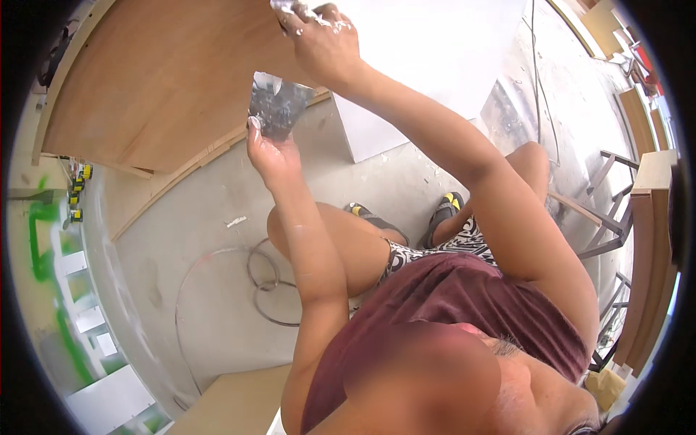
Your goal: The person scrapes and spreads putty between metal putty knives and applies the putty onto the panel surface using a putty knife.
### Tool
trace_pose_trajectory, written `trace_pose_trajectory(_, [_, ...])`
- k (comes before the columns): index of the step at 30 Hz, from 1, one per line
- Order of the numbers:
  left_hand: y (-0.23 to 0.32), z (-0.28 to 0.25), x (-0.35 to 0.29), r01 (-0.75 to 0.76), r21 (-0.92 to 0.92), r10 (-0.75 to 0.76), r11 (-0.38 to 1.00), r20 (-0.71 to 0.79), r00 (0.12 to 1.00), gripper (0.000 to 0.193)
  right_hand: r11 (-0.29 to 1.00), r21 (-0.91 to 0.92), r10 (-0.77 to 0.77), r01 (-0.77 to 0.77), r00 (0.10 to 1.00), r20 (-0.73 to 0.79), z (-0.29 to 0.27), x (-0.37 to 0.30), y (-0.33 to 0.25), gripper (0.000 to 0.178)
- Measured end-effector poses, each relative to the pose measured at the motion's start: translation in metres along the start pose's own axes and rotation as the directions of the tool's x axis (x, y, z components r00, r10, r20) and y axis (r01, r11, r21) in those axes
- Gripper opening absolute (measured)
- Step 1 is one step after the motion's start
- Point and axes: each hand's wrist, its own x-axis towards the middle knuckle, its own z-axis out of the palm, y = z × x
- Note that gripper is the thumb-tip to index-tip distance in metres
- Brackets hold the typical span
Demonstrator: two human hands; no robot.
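Note:
My left hand [272, 154] is closed around a wide metal putty knife [278, 105], its flaring blade turned upward and smeared with pale paste. Farther up, my right hand [326, 45] has its fingers curled at the top edge of the picture, with white paste on the fingers and knuckles. Part of a whitish object [288, 6] shows at those fingertips, but the picture cuts it off and its kind cannot be made out. Beyond the right hand is a large white panel [435, 54]. A brown wooden panel [167, 72] with a frame along its edges lies to the left of both hands.
A thin hose [254, 272] lies coiled on the grey concrete floor [163, 261]. Dark metal frames [616, 225] and stacked wooden boards [650, 268] stand at the right. A tan board [232, 402] is at the near left, and a cable [538, 80] runs along the far right.

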Motion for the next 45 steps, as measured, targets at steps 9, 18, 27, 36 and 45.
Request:
trace_pose_trajectory(9, [0.000, 0.004, 0.000, 0.014, -0.083, -0.015, 0.996, -0.005, 1.000, 0.028, 0.810, 0.395, 0.533, -0.434, 0.825, -0.188, -0.049, 0.052, 0.134, 0.028])
trace_pose_trajectory(18, [0.002, 0.003, 0.001, 0.021, -0.040, -0.025, 0.999, -0.096, 0.995, 0.029, 0.616, 0.519, 0.675, -0.593, 0.737, 0.042, -0.050, 0.092, 0.167, 0.033])
trace_pose_trajectory(27, [0.000, -0.003, 0.005, 0.047, -0.025, -0.048, 0.999, -0.007, 0.999, 0.029, 0.949, -0.093, 0.286, -0.303, 0.945, -0.161, -0.002, 0.102, 0.025, 0.032])
trace_pose_trajectory(36, [-0.002, 0.002, 0.004, 0.022, -0.031, -0.023, 0.999, -0.020, 1.000, 0.031, 0.950, 0.141, 0.259, -0.278, 0.956, 0.138, -0.028, 0.058, 0.015, 0.038])
trace_pose_trajectory(45, [0.001, 0.007, 0.001, 0.052, -0.069, -0.054, 0.996, -0.041, 0.998, 0.030, 0.670, 0.448, 0.672, -0.592, 0.740, -0.026, -0.080, 0.126, 0.157, 0.031])
